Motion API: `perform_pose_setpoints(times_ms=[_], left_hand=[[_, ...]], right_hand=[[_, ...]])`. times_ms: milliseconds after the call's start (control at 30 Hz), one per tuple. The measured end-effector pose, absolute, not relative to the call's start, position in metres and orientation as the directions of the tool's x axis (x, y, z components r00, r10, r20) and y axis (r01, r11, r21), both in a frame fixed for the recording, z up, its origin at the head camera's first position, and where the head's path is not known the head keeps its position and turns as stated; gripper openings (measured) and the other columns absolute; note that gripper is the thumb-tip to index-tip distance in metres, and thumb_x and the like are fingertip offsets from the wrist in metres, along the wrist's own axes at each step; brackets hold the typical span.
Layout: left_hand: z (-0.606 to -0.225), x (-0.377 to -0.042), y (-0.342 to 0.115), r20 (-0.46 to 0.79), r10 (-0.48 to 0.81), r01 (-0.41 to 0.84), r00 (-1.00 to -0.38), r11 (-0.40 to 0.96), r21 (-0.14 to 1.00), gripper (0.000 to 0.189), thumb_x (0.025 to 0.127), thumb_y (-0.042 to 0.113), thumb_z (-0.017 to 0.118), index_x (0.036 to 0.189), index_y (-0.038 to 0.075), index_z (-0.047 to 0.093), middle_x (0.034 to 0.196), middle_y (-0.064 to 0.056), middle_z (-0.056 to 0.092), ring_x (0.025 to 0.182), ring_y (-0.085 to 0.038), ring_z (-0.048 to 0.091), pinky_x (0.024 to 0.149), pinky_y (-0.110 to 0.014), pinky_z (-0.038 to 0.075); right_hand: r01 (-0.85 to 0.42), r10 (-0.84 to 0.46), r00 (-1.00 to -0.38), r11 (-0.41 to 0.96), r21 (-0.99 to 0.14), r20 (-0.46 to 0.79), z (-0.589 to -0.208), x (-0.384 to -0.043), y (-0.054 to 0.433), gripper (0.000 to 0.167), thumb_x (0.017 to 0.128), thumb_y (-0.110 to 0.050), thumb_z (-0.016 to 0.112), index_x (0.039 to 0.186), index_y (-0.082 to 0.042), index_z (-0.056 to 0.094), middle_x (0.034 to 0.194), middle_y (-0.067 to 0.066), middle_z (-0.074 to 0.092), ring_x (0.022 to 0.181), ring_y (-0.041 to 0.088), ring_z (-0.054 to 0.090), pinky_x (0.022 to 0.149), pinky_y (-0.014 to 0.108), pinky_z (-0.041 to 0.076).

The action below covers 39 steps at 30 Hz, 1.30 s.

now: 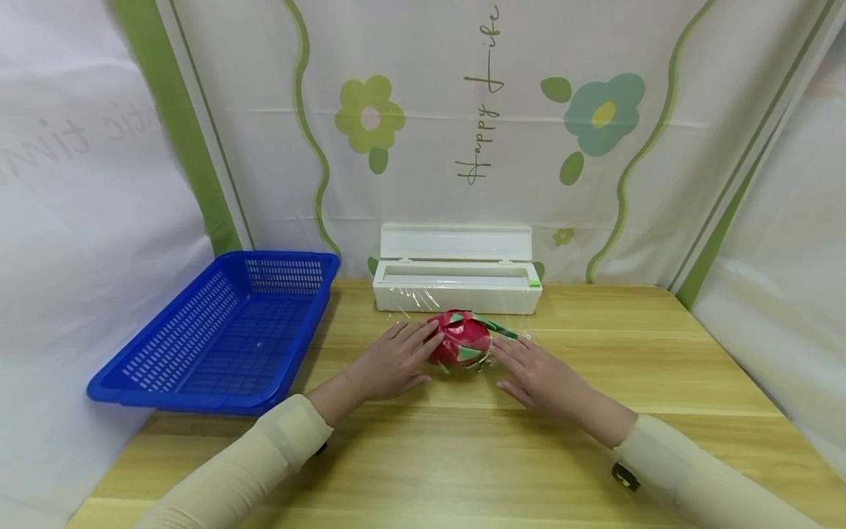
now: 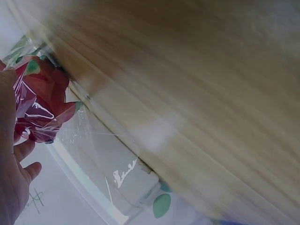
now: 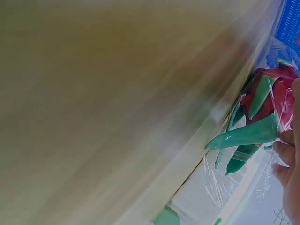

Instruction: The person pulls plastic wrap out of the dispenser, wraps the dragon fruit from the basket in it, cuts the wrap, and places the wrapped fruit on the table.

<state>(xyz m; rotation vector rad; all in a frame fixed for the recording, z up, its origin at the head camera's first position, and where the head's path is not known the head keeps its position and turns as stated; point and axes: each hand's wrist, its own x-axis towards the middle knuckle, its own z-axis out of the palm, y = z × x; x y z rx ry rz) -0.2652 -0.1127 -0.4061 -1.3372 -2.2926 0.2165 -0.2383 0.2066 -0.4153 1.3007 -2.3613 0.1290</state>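
Observation:
A red dragon fruit (image 1: 462,339) with green-tipped scales lies on the table under clear cling film (image 2: 35,110). The fingers of my left hand (image 1: 391,360) rest against its left side, fairly straight. From the right, my right hand (image 1: 543,373) touches the film beside the fruit with extended fingers. Long green scales (image 3: 248,133) point away from the fruit under the wrinkled film in the right wrist view. Just behind stands a white cling film dispenser (image 1: 457,297), its lid (image 1: 456,243) raised. Some film spreads in front of the dispenser.
To the left, a blue plastic basket (image 1: 280,382) with slotted walls stands on the wooden table (image 1: 456,470). A printed fabric curtain (image 1: 423,198) rises behind the table, and white cloth hangs at both sides.

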Motion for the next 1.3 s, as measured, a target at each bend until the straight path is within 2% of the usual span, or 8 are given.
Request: perform_pose_setpoints(times_ms=[133,367,700,867,1167,1300], left_hand=[[-0.406,-0.266,-0.113,0.326,0.85,0.782,-0.415,0.516,-0.35,0.074,0.091,0.047,0.064,0.147,0.004,0.04,0.15,-0.019,0.037,0.136,-0.033,0.038,0.108,-0.05,0.033],[-0.408,-0.271,-0.112,0.373,0.839,0.791,-0.395,0.517,-0.326,0.074,0.089,0.045,0.067,0.144,0.003,0.042,0.146,-0.022,0.041,0.13,-0.034,0.044,0.106,-0.05,0.036],[-0.409,-0.28,-0.112,0.377,0.827,0.799,-0.417,0.531,-0.282,0.079,0.088,0.046,0.068,0.145,0.0,0.038,0.146,-0.024,0.039,0.131,-0.035,0.043,0.104,-0.051,0.037],[-0.408,-0.285,-0.111,0.387,0.818,0.811,-0.425,0.534,-0.238,0.084,0.084,0.047,0.072,0.144,-0.001,0.038,0.146,-0.024,0.04,0.128,-0.035,0.046,0.101,-0.052,0.041],[-0.406,-0.292,-0.107,0.423,0.805,0.831,-0.416,0.525,-0.183,0.094,0.075,0.048,0.081,0.142,-0.003,0.04,0.146,-0.027,0.038,0.127,-0.038,0.046,0.099,-0.05,0.043],[-0.407,-0.297,-0.104,0.423,0.795,0.826,-0.435,0.539,-0.164,0.097,0.073,0.049,0.082,0.143,-0.002,0.038,0.145,-0.025,0.038,0.127,-0.036,0.045,0.1,-0.048,0.042]], right_hand=[[-0.811,-0.776,-0.486,0.572,0.124,0.403,-0.416,-0.242,0.204,0.065,0.089,-0.026,0.069,0.139,0.007,0.045,0.142,0.023,0.046,0.129,0.037,0.045,0.105,0.056,0.034],[-0.83,-0.78,-0.444,0.543,0.126,0.441,-0.416,-0.249,0.2,0.067,0.085,-0.022,0.074,0.136,0.011,0.046,0.14,0.027,0.047,0.128,0.04,0.046,0.104,0.057,0.035],[-0.839,-0.78,-0.419,0.528,0.13,0.465,-0.419,-0.263,0.197,0.072,0.081,-0.02,0.077,0.135,0.014,0.044,0.14,0.03,0.045,0.127,0.041,0.047,0.1,0.056,0.04],[-0.852,-0.772,-0.417,0.515,0.088,0.479,-0.419,-0.268,0.196,0.073,0.081,-0.019,0.078,0.136,0.013,0.043,0.141,0.028,0.044,0.124,0.042,0.049,0.099,0.055,0.041],[-0.849,-0.762,-0.457,0.528,0.032,0.459,-0.42,-0.274,0.196,0.076,0.083,-0.021,0.077,0.141,0.009,0.039,0.145,0.027,0.039,0.128,0.04,0.045,0.102,0.052,0.04],[-0.842,-0.756,-0.479,0.539,0.007,0.446,-0.42,-0.279,0.196,0.078,0.083,-0.022,0.078,0.142,0.009,0.037,0.146,0.026,0.038,0.129,0.04,0.043,0.104,0.051,0.037]])
